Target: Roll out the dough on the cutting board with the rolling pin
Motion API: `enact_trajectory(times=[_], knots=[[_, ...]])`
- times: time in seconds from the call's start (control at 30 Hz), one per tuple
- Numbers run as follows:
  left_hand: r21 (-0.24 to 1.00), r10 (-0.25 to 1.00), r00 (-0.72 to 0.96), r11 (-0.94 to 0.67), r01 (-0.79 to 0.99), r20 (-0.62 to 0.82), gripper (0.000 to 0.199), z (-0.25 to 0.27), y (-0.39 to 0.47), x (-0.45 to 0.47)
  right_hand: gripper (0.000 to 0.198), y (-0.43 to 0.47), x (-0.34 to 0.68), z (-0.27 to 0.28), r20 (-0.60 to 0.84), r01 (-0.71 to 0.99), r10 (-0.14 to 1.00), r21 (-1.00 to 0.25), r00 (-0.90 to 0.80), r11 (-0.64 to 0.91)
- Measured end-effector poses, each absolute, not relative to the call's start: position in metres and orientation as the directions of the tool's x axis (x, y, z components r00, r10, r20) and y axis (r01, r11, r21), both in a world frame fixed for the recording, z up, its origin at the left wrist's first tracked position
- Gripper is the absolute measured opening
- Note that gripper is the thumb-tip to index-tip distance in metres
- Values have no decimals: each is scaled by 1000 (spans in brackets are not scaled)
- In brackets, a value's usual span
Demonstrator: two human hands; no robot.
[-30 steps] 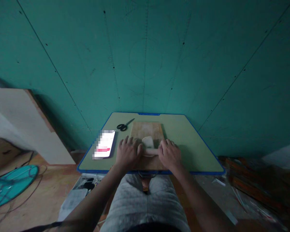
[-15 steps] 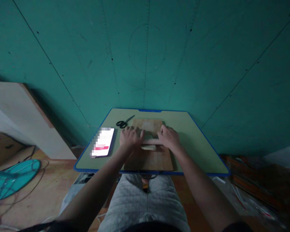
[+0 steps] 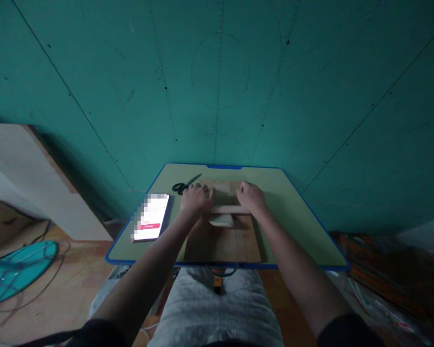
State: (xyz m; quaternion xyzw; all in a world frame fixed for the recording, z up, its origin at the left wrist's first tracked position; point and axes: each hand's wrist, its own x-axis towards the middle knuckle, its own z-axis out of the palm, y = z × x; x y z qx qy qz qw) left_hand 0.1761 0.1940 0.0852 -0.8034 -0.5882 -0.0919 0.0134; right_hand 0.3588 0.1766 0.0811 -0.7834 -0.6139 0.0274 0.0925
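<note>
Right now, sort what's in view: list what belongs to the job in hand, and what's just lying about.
In the job:
- rolling pin, under the left hand and right hand
- white dough-like piece
- wooden board

Lying about:
- scissors
- phone
- teal round object on the floor

The scene is dim, the green wall [image 3: 220, 72] darkest toward the right edge. The phone screen [image 3: 155, 212] glares nearly white (blocky pixelation covers its left part). Soft shadow darkens the left side of the wooden board [image 3: 235, 246]. Wide-angle stretch distorts the outer areas, and the clutter [image 3: 386, 284] at lower right is murky and smeared.
</note>
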Motion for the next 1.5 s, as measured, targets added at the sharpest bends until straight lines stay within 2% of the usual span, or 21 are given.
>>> enact_trajectory(times=[0.17, 0.27, 0.47, 0.63, 0.77, 0.97, 1.23, 1.37, 1.5], knots=[[76, 956, 243, -258, 963, 161, 56, 88, 195, 178, 25, 181, 362, 73, 84, 962, 972, -183, 220, -202], [61, 969, 205, -215, 975, 138, 58, 90, 192, 177, 26, 178, 363, 70, 45, 962, 977, -187, 210, -199], [32, 947, 319, -318, 947, -29, 56, 93, 178, 175, 31, 157, 360, 71, -28, 968, 982, -170, 185, -187], [21, 963, 268, -269, 963, 18, 57, 93, 159, 175, 33, 134, 356, 75, -41, 974, 986, -152, 162, -166], [-2, 919, 390, -391, 920, 56, 43, 91, 143, 171, 30, 119, 352, 78, -48, 985, 991, -117, 124, -129], [-39, 880, 463, -461, 886, 103, 43, 83, 131, 164, 27, 106, 347, 74, 104, 991, 988, -89, 113, -104], [25, 881, 415, -432, 902, 225, 34, 83, 120, 159, 32, 80, 340, 66, 179, 994, 979, -64, 102, -92], [24, 849, 446, -471, 882, 284, 38, 74, 106, 150, 36, 58, 334, 59, 277, 997, 959, -60, 60, -45], [21, 839, 468, -492, 870, 279, 40, 68, 90, 141, 32, 42, 331, 50, 371, 997, 928, -76, 32, -4]])
